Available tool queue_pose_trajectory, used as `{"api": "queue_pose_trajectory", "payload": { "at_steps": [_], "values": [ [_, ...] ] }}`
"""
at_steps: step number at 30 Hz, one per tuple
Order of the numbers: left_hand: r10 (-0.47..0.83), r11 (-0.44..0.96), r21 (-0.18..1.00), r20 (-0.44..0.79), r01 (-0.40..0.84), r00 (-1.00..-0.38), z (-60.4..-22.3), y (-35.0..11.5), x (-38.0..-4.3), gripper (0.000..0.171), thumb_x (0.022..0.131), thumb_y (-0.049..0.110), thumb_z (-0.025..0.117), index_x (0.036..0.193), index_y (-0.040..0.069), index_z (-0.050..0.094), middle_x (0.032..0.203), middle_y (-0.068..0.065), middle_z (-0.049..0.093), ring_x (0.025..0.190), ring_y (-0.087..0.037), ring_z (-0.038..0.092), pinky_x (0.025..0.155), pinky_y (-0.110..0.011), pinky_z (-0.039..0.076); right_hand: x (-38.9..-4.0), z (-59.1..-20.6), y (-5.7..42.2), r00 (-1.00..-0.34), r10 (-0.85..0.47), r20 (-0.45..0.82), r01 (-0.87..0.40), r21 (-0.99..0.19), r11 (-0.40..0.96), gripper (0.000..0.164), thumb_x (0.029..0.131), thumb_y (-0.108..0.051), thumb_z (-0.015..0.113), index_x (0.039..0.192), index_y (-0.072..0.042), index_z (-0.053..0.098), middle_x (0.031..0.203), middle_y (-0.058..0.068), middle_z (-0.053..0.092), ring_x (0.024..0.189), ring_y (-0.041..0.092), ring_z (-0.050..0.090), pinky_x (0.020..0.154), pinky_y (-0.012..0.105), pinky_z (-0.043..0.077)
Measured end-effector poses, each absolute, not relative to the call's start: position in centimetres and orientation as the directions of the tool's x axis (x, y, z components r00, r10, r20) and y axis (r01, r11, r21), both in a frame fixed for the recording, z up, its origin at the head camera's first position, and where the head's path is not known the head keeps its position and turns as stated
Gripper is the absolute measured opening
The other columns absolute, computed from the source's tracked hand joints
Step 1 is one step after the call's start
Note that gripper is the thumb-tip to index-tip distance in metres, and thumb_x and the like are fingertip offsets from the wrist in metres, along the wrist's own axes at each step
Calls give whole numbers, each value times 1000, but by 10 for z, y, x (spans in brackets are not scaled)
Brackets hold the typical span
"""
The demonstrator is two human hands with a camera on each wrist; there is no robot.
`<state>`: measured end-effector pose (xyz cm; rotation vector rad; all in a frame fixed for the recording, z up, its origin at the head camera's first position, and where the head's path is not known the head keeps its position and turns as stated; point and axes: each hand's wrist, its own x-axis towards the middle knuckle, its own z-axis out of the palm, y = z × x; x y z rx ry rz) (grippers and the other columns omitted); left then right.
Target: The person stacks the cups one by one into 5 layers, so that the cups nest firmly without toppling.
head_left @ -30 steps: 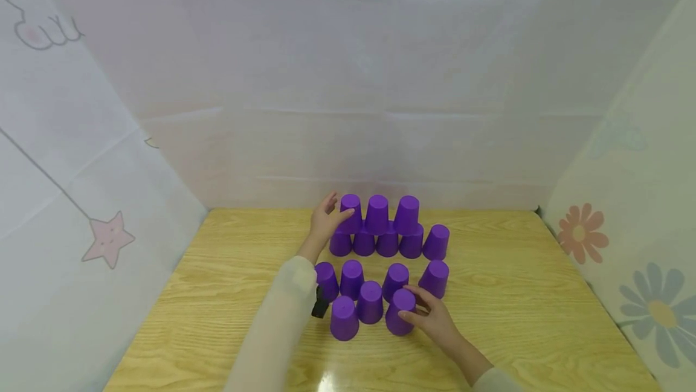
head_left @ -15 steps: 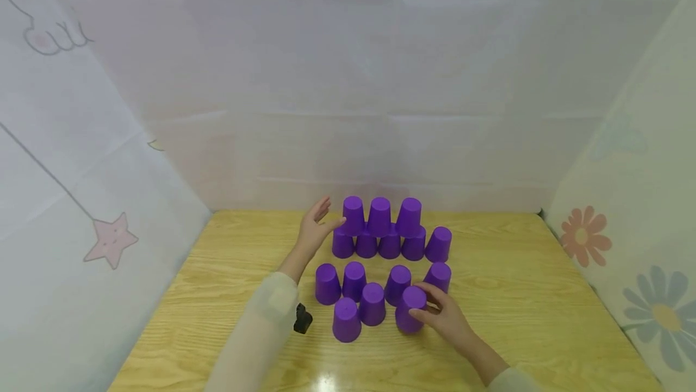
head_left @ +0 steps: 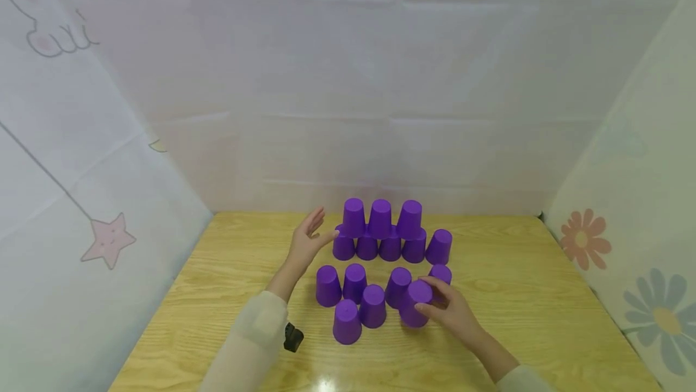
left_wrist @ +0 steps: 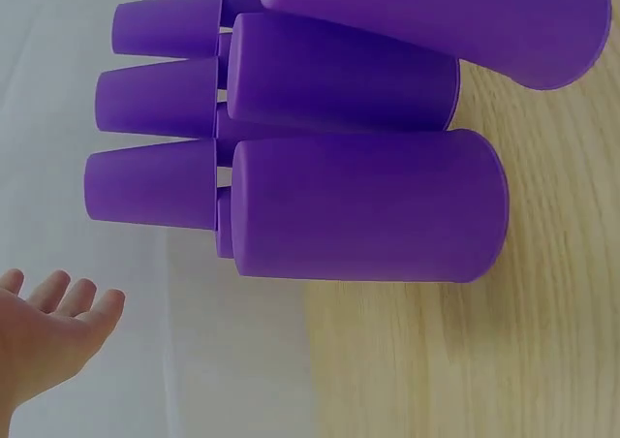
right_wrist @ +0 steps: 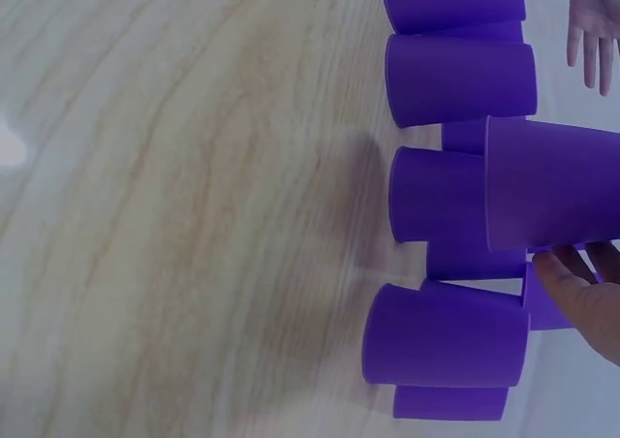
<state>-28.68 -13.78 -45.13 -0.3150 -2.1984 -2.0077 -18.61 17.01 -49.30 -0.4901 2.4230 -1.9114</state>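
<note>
My right hand (head_left: 452, 312) grips an upside-down purple cup (head_left: 415, 305) by its right side, thumb in front. In the right wrist view this held cup (right_wrist: 557, 186) is up off the table, with thumb and fingertips at its lower side. My left hand (head_left: 304, 246) is held up with fingers extended and nothing in it, left of the back cups. There, three purple cups (head_left: 380, 219) stand in a row on top of a lower row of upside-down cups (head_left: 389, 247). In the left wrist view the left hand (left_wrist: 58, 331) is apart from the cups.
Several upside-down cups (head_left: 372, 307) stand loosely in front of the stacked rows, one (head_left: 441, 273) partly hidden behind my right hand. A black object (head_left: 293, 337) shows beside the left sleeve. White printed cloth (head_left: 380, 108) walls in the wooden table (head_left: 505, 295).
My left hand has drawn away from the upper-left stacked cup, back and to the left. My right hand has moved its cup up and to the right, away from the front cups.
</note>
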Motion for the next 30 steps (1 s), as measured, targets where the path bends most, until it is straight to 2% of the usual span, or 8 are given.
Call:
{"api": "queue_pose_trajectory", "payload": {
  "at_steps": [3,6,11,20,24,30],
  "values": [
    [64,82,962,255,260,-965,-454,-141,-279,66,75,14,68,132,11,34,131,-8,38,119,-26,33,95,-44,27,-188,-487,172,-949,-260,176,-231,-952,200,48,74,-2,65,118,3,47,107,17,53,92,19,54,81,40,43],
    [73,95,960,256,263,-964,-458,-144,-272,67,74,18,68,132,10,34,131,-8,37,119,-27,32,95,-45,26,-190,-481,174,-950,-263,167,-226,-951,213,49,75,-5,66,119,2,46,108,16,53,94,18,54,81,37,43],
    [102,140,955,248,260,-963,-462,-145,-261,69,73,22,70,131,10,35,130,-10,38,119,-27,33,95,-46,26,-196,-472,179,-933,-288,214,-281,-936,213,46,77,-9,65,118,-2,47,107,14,53,95,17,53,81,35,43],
    [174,139,959,222,247,-959,-446,-138,-225,64,73,0,66,128,-3,34,128,-19,38,118,-33,32,96,-47,23,-210,-457,185,-928,-283,243,-315,-918,242,45,78,-13,65,118,-4,47,107,11,54,96,18,52,83,41,42],
    [202,138,961,209,239,-957,-449,-135,-212,64,72,1,67,128,-3,35,128,-19,37,118,-33,32,96,-45,25,-214,-447,185,-934,-272,233,-305,-916,259,45,77,-12,65,117,-3,48,106,12,54,97,18,51,84,45,40],
    [241,150,955,216,256,-946,-458,-129,-196,63,71,1,68,126,-4,38,127,-19,40,117,-32,34,96,-45,25,-229,-447,193,-941,-266,209,-280,-922,267,45,78,-10,64,119,-3,46,107,13,53,98,18,49,84,43,40]
  ]
}}
